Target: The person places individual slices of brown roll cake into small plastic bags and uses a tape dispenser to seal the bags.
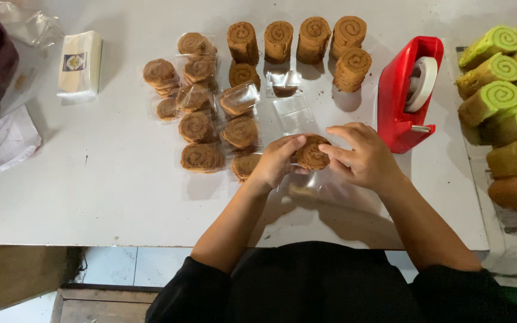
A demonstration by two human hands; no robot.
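Together, both hands meet at mid-table: left hand [279, 160] and right hand [360, 157] pinch one brown roll slice [311, 152] between their fingers, just above a clear wrapper [318, 185] on the white table [91, 173]; wrapped slices [201, 113] lie to the left; a red tape dispenser [403, 90] stands right; green rolls [501, 90] beyond it.

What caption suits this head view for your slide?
Both hands, left hand and right hand, hold a brown swirl cake slice beside a red tape dispenser.
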